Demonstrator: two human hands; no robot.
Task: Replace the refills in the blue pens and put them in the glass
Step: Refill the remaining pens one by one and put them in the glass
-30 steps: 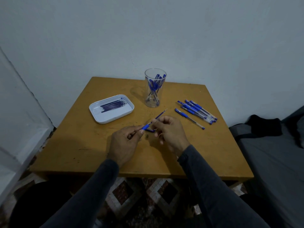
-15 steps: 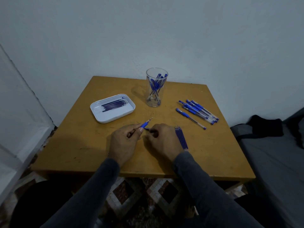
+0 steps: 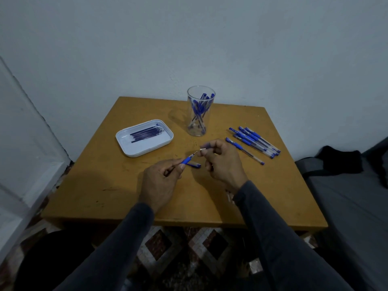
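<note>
My left hand (image 3: 161,181) grips a blue pen (image 3: 186,161) by its barrel, with the blue grip and tip pointing up and to the right. My right hand (image 3: 222,162) pinches a small pale piece (image 3: 202,149) just beyond the pen's tip. A blue cap (image 3: 194,165) lies on the table between my hands. The clear glass (image 3: 200,122) stands behind them with several blue pens inside. To the left, a white tray (image 3: 128,147) holds several dark refills (image 3: 144,134). Several capped blue pens (image 3: 252,141) lie in a loose row to the right.
The wooden table (image 3: 105,185) stands against a white wall, and its front edge is near my forearms. Pale ends of something (image 3: 228,195) show under my right wrist. A grey couch (image 3: 346,206) with a black cloth (image 3: 338,162) is on the right.
My right hand pulled a refill out of the pen and dropped to the table. It has since risen to the pen's tip with a small piece. My left hand kept the pen.
</note>
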